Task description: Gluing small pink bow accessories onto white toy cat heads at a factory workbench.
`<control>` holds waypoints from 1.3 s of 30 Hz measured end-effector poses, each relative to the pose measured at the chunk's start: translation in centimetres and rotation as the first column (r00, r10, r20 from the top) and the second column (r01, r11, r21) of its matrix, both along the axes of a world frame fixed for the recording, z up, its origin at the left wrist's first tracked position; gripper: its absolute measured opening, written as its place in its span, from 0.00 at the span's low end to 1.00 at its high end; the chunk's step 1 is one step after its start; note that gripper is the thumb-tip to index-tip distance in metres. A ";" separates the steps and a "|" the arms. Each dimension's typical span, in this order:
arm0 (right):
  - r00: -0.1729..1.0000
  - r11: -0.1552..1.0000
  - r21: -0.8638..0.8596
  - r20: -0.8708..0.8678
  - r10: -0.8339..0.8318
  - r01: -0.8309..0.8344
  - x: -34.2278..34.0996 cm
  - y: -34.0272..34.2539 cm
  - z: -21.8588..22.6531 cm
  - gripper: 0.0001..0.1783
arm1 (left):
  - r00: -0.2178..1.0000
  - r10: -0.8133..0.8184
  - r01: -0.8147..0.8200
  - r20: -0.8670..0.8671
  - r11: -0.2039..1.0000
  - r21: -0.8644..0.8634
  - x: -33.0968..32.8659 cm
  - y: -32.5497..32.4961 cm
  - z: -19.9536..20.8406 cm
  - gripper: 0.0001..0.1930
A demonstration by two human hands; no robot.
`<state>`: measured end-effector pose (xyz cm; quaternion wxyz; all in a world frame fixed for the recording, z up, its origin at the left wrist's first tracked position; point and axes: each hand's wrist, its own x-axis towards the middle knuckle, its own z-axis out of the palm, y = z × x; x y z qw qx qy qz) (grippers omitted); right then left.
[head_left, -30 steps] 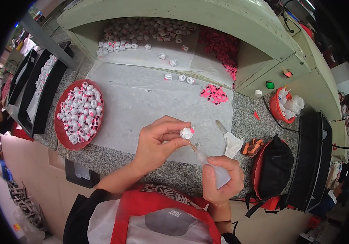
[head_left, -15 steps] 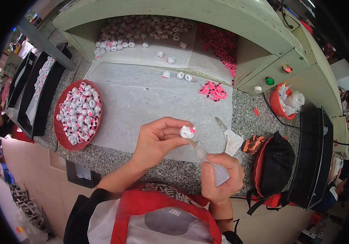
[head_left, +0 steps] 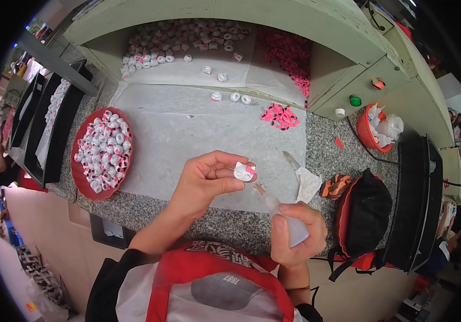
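Pinched between the fingertips and thumb of my left hand (head_left: 205, 180) is a small white cat-head piece (head_left: 242, 172) with a pink patch on one side. My right hand (head_left: 295, 257) is wrapped round a translucent squeeze bottle (head_left: 296, 231) holding a pale liquid. Its thin brownish nozzle (head_left: 260, 188) points up toward the piece, with a small gap between them. Beyond my hands lies a heap of small pink and black pieces (head_left: 280, 116) on the white sheet (head_left: 187, 134). A few white pieces (head_left: 235, 97) sit near the sheet's far edge.
On the left stands a red dish (head_left: 75, 166) full of white pieces. A pale green cabinet (head_left: 343, 86) rises at the back, more pieces inside. To the right are a knife (head_left: 290, 159), a crumpled white cloth (head_left: 308, 185), a red basket (head_left: 366, 137) and a black bag (head_left: 367, 217).
The bottle has drawn back slightly right and down, its nozzle now apart from the piece. My left hand has turned the piece so its pink side shows more fully.
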<state>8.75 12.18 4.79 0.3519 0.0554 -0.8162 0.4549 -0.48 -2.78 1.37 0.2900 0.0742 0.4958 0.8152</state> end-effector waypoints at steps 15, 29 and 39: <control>0.862 0.662 -0.669 0.502 0.068 0.338 -3.2 -0.8 -1.3 0.08 | 0.992 0.124 -0.127 -0.039 0.987 -0.103 -1.2 -1.4 -2.0 0.17; 0.777 0.971 0.000 0.600 -0.192 0.240 -9.9 4.4 -9.3 0.13 | 0.989 0.148 -0.150 -0.031 0.984 -0.100 -1.2 -1.6 -3.0 0.16; 0.804 0.617 -0.775 0.449 0.391 0.133 -4.6 1.7 -3.1 0.10 | 0.985 0.108 -0.129 -0.132 0.977 -0.169 -0.1 0.4 -2.3 0.16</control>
